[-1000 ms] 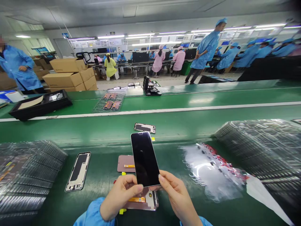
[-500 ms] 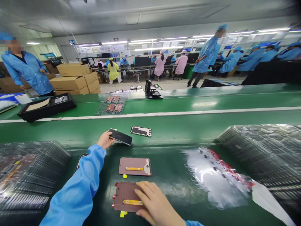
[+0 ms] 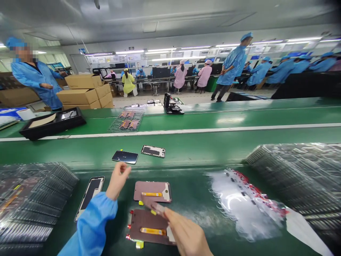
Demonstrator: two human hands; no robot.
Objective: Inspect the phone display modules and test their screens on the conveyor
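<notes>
My left hand [image 3: 117, 181] is raised over the green belt, fingers loosely curled, holding nothing. A dark glass phone display [image 3: 125, 157] lies just beyond it, beside a phone frame with a black centre [image 3: 153, 151]. Left of that hand lies a white-rimmed phone frame [image 3: 91, 193]. My right hand [image 3: 183, 227] is blurred, its fingers reaching over the gap between two rose-coloured display backs with yellow flex strips [image 3: 152, 191] [image 3: 147, 227]. Those fingers overlap the lower panel's right end, and I see nothing held.
Stacks of clear plastic trays [image 3: 34, 199] [image 3: 295, 170] flank me, with a clear bag of red-marked strips [image 3: 245, 202] beside the right stack. Across the belt are a black tray [image 3: 52, 122] and a metal fixture [image 3: 170, 105]. A co-worker [image 3: 34, 74] stands by cardboard boxes [image 3: 82, 92].
My left hand has let go of the dark display, which now lies flat on the belt, and has drawn back. My right hand has slid up from the lower panel toward the upper one.
</notes>
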